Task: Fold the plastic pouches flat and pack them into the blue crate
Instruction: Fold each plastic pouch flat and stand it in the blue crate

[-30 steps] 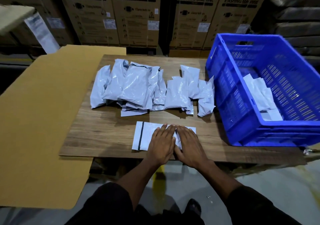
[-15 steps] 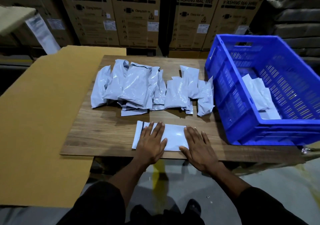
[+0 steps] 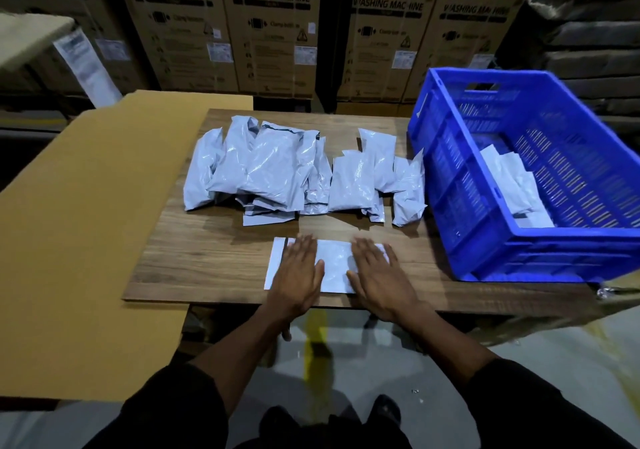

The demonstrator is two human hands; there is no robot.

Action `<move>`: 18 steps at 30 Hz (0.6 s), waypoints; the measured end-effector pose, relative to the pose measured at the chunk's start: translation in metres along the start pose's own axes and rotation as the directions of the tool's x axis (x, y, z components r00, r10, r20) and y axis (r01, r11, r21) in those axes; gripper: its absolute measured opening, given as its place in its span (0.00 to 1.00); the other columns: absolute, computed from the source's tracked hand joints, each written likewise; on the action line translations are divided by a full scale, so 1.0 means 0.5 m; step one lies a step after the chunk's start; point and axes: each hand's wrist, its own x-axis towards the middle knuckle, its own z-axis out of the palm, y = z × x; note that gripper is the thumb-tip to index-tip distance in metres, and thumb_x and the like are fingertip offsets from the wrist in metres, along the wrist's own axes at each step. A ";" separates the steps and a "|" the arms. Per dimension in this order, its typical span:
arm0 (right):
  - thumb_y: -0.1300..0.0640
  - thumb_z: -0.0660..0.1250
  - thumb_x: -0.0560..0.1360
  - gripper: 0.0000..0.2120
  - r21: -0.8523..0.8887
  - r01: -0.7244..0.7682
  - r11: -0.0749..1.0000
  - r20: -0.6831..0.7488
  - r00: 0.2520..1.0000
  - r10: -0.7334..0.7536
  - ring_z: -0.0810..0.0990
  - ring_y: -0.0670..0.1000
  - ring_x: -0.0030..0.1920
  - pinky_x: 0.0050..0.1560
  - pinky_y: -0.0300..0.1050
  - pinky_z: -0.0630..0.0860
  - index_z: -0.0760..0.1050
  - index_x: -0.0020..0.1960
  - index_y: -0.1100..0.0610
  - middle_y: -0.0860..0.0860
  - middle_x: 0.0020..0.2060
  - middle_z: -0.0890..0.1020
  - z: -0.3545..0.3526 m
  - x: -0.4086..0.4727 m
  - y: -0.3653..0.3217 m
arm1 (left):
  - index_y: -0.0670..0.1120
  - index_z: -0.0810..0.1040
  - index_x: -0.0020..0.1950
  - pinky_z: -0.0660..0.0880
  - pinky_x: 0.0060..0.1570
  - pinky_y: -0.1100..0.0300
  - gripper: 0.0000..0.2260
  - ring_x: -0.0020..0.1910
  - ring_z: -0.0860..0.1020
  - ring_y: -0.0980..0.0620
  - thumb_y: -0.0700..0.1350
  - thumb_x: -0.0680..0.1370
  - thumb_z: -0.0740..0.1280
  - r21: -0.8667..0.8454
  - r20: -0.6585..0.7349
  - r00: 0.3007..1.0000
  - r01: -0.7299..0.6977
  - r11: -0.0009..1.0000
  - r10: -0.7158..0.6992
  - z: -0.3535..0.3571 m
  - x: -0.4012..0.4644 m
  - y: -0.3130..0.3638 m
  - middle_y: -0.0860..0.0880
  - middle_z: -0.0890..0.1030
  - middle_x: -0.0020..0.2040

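A flat white plastic pouch (image 3: 334, 264) lies near the front edge of the wooden table (image 3: 214, 261). My left hand (image 3: 298, 272) presses its left part with straight fingers. My right hand (image 3: 377, 275) presses its right part the same way, palm down. Behind it, a heap of several crumpled grey-white pouches (image 3: 277, 168) spreads across the middle of the table. The blue crate (image 3: 485, 227) stands at the table's right end, with a few folded pouches (image 3: 516, 185) lying inside.
A large sheet of brown cardboard (image 3: 79, 227) lies to the left, partly under the table board. Stacked washing-machine cartons (image 3: 270, 29) form a wall behind. My shoes (image 3: 384, 410) and the grey floor show below the table edge.
Both hands started close together at the pouch's right part, then slid apart over it. The pouch now lies flatter, with a hand pressing each side.
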 end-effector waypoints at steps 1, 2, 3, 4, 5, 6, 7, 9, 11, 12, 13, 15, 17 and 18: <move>0.44 0.42 0.82 0.33 0.009 0.043 0.999 -0.007 0.999 -0.042 0.60 0.56 0.78 0.77 0.58 0.48 0.59 0.78 0.63 0.58 0.78 0.63 0.007 0.012 -0.021 | 0.34 0.66 0.77 0.53 0.79 0.50 0.34 0.77 0.65 0.38 0.58 0.85 0.39 -0.065 0.019 1.000 -0.003 0.998 0.004 0.006 0.004 0.015 0.36 0.67 0.77; 0.46 0.44 0.82 0.31 0.015 0.071 0.997 -0.004 0.997 -0.071 0.63 0.56 0.77 0.77 0.59 0.49 0.62 0.77 0.63 0.58 0.76 0.67 0.015 0.021 -0.039 | 0.35 0.64 0.78 0.52 0.79 0.52 0.34 0.79 0.63 0.40 0.57 0.84 0.39 -0.108 0.042 0.999 0.016 0.994 -0.012 0.012 0.006 0.025 0.38 0.66 0.78; 0.47 0.45 0.82 0.30 0.013 0.081 0.997 0.003 0.997 -0.081 0.66 0.57 0.76 0.76 0.59 0.50 0.64 0.77 0.62 0.57 0.75 0.69 0.023 0.029 -0.051 | 0.36 0.63 0.79 0.51 0.79 0.52 0.33 0.80 0.61 0.42 0.57 0.83 0.40 -0.135 0.056 0.998 0.038 0.990 -0.031 0.018 0.008 0.031 0.39 0.65 0.79; 0.48 0.46 0.81 0.29 0.000 0.076 0.997 0.007 0.997 -0.076 0.67 0.56 0.75 0.74 0.60 0.51 0.65 0.76 0.61 0.56 0.74 0.70 0.029 0.032 -0.058 | 0.38 0.64 0.79 0.52 0.79 0.52 0.32 0.80 0.61 0.43 0.56 0.83 0.41 -0.129 0.047 0.998 0.049 0.990 -0.043 0.024 0.005 0.033 0.40 0.65 0.79; 0.48 0.48 0.81 0.29 -0.018 0.062 0.998 0.010 0.998 -0.062 0.68 0.56 0.75 0.73 0.60 0.53 0.66 0.76 0.60 0.55 0.74 0.71 0.033 0.033 -0.061 | 0.39 0.65 0.79 0.54 0.79 0.50 0.31 0.79 0.62 0.43 0.55 0.84 0.41 -0.085 0.031 0.999 0.036 0.996 -0.033 0.030 0.000 0.029 0.42 0.67 0.78; 0.47 0.48 0.81 0.28 -0.034 0.050 0.998 0.010 0.999 -0.049 0.68 0.55 0.75 0.73 0.60 0.53 0.66 0.76 0.58 0.53 0.74 0.70 0.037 0.032 -0.060 | 0.40 0.66 0.78 0.56 0.78 0.49 0.29 0.79 0.64 0.43 0.54 0.85 0.42 -0.023 0.012 1.000 0.017 1.000 -0.017 0.034 -0.007 0.021 0.43 0.68 0.78; 0.46 0.49 0.81 0.28 -0.041 0.038 0.998 0.012 0.999 -0.038 0.67 0.54 0.75 0.73 0.59 0.54 0.66 0.77 0.56 0.52 0.75 0.69 0.041 0.031 -0.058 | 0.41 0.67 0.78 0.57 0.77 0.48 0.27 0.78 0.65 0.43 0.53 0.85 0.44 0.042 -0.008 1.000 0.005 0.999 -0.005 0.036 -0.012 0.012 0.45 0.69 0.78; 0.44 0.49 0.81 0.28 -0.035 0.018 0.999 0.027 1.000 -0.017 0.65 0.54 0.76 0.74 0.60 0.54 0.65 0.78 0.53 0.50 0.76 0.67 0.044 0.029 -0.052 | 0.44 0.67 0.79 0.58 0.77 0.46 0.25 0.79 0.64 0.42 0.52 0.86 0.46 0.142 -0.049 0.999 -0.011 0.990 0.018 0.042 -0.020 -0.002 0.47 0.68 0.79; 0.43 0.48 0.81 0.28 -0.023 -0.002 1.000 0.047 0.999 0.003 0.63 0.55 0.77 0.75 0.60 0.53 0.64 0.78 0.52 0.50 0.77 0.65 0.045 0.030 -0.045 | 0.46 0.66 0.80 0.59 0.77 0.43 0.24 0.80 0.60 0.41 0.53 0.87 0.48 0.196 -0.070 0.997 -0.015 0.980 0.029 0.040 -0.026 -0.005 0.48 0.66 0.80; 0.42 0.48 0.81 0.29 -0.020 -0.009 1.000 0.053 0.999 0.010 0.62 0.55 0.77 0.75 0.60 0.53 0.63 0.78 0.52 0.50 0.78 0.64 0.044 0.030 -0.041 | 0.47 0.66 0.80 0.60 0.76 0.42 0.24 0.80 0.60 0.40 0.54 0.87 0.49 0.212 -0.087 0.996 -0.006 0.977 0.025 0.039 -0.028 -0.006 0.49 0.65 0.80; 0.42 0.48 0.81 0.29 -0.018 -0.017 1.000 0.060 0.998 0.018 0.61 0.56 0.77 0.75 0.60 0.53 0.63 0.78 0.52 0.50 0.78 0.63 0.044 0.029 -0.036 | 0.48 0.67 0.80 0.61 0.75 0.41 0.24 0.80 0.60 0.39 0.55 0.86 0.51 0.220 -0.092 0.996 0.002 0.976 0.018 0.037 -0.030 -0.007 0.49 0.66 0.80; 0.40 0.46 0.81 0.30 -0.021 -0.030 0.999 0.067 0.997 0.031 0.59 0.56 0.78 0.75 0.61 0.54 0.61 0.79 0.51 0.49 0.79 0.61 0.043 0.026 -0.022 | 0.50 0.69 0.79 0.63 0.74 0.40 0.23 0.80 0.60 0.39 0.56 0.86 0.53 0.210 -0.097 0.995 0.019 0.978 0.002 0.036 -0.030 -0.012 0.50 0.67 0.79; 0.38 0.45 0.81 0.31 -0.011 -0.037 0.999 0.061 0.997 0.038 0.58 0.56 0.78 0.75 0.60 0.55 0.61 0.79 0.51 0.49 0.79 0.60 0.043 0.021 -0.009 | 0.50 0.70 0.78 0.64 0.72 0.39 0.24 0.79 0.61 0.38 0.58 0.85 0.55 0.191 -0.105 0.994 0.030 0.981 -0.010 0.034 -0.031 -0.015 0.50 0.67 0.79; 0.37 0.45 0.81 0.32 -0.002 -0.043 0.999 0.060 0.997 0.043 0.57 0.56 0.78 0.76 0.60 0.54 0.60 0.79 0.51 0.50 0.80 0.59 0.042 0.017 -0.003 | 0.50 0.71 0.78 0.64 0.72 0.38 0.24 0.79 0.61 0.37 0.59 0.84 0.56 0.185 -0.110 0.994 0.036 0.982 -0.016 0.032 -0.030 -0.016 0.50 0.68 0.79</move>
